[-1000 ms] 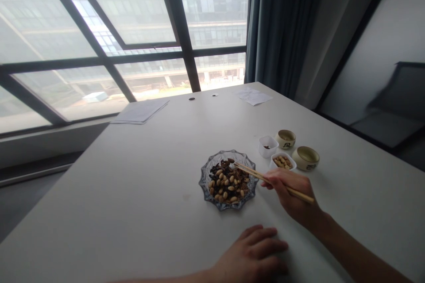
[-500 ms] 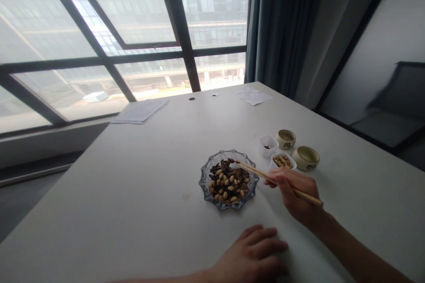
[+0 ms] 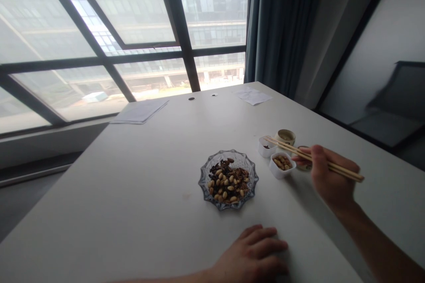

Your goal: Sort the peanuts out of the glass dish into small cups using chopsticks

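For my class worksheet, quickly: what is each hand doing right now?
Left hand: open, palm down on the table.
Right hand: closed, holding the chopsticks.

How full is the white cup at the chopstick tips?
Nearly empty: only a few dark bits show inside the white cup, below the chopsticks.

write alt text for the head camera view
A right hand holds wooden chopsticks, tips at a small white tub of dark bits. The left hand rests on a white table, near a glass dish of nuts and dark pieces.
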{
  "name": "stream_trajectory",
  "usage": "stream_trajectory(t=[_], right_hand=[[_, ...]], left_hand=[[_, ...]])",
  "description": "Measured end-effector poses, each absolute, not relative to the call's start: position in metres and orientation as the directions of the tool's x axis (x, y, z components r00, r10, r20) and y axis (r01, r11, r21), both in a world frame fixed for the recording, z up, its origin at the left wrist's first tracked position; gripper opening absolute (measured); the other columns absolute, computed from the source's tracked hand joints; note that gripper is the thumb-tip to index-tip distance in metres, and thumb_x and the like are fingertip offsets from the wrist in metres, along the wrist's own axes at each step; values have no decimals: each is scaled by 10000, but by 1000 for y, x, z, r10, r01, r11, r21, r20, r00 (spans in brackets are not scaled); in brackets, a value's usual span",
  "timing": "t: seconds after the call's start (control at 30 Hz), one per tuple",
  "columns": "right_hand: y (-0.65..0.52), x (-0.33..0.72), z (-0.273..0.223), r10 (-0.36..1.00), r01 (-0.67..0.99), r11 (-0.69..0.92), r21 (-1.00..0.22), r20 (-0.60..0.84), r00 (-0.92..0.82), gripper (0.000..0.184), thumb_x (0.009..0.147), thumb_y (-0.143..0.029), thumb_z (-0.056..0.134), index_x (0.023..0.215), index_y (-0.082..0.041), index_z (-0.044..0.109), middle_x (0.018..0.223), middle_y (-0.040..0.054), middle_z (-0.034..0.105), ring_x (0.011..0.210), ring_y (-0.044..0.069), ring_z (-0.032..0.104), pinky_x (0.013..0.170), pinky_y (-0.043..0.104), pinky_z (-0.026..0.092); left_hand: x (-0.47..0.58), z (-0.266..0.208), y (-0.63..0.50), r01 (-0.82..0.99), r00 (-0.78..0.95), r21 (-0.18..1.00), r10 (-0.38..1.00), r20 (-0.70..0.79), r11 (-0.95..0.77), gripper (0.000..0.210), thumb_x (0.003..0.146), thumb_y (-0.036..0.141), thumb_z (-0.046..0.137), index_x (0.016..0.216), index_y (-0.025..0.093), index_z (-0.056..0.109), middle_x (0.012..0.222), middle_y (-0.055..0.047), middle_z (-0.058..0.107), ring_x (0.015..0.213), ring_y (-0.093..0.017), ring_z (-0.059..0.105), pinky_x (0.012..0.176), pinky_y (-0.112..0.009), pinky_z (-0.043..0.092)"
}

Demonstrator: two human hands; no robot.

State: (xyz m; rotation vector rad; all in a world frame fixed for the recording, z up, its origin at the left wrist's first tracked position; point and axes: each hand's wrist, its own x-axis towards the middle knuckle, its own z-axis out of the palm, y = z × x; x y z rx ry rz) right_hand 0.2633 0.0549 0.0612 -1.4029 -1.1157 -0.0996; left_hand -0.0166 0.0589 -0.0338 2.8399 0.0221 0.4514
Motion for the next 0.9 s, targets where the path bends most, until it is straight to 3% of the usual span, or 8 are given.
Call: stream_trajectory(t=[0.23, 0.5, 0.7, 0.9], right_hand=[[52, 258, 63, 547, 622, 256, -740, 642, 538, 305, 1063, -408, 606, 976, -217, 827, 814, 61, 817, 659, 216, 776, 655, 337, 634], [47, 231, 71, 577, 636, 470, -612, 758, 303, 306, 1080, -262, 539, 939, -226, 809, 758, 31, 798, 670, 186, 763, 699, 323, 615], [45, 219, 65, 705, 453, 575, -681, 694, 148, 345, 1097, -253, 502, 910, -213, 789, 671, 7, 766, 547, 146, 711, 548, 266, 576], [48, 216, 59, 767, 498, 506, -704, 632, 115, 378, 1097, -278, 520, 826, -209, 773, 641, -2, 746, 524, 122, 686, 553, 249, 542]], left_hand=[[-16, -34, 59, -36, 938, 275, 63, 341, -961, 234, 1115, 437, 555, 1241, 285, 681, 1496, 48, 649, 1481, -181, 509, 1274, -328, 341], [-16, -31, 60, -27, 948, 280, 64, 312, -960, 231, 1104, 443, 577, 1238, 291, 686, 1485, 37, 657, 1482, -183, 506, 1271, -329, 349], [-17, -33, 59, -38, 943, 293, 63, 328, -956, 268, 1135, 440, 504, 1255, 275, 677, 1523, 46, 629, 1495, -191, 493, 1291, -344, 311], [-16, -33, 59, -34, 934, 292, 74, 350, -956, 243, 1116, 437, 553, 1246, 279, 684, 1499, 42, 649, 1485, -186, 506, 1284, -333, 325]])
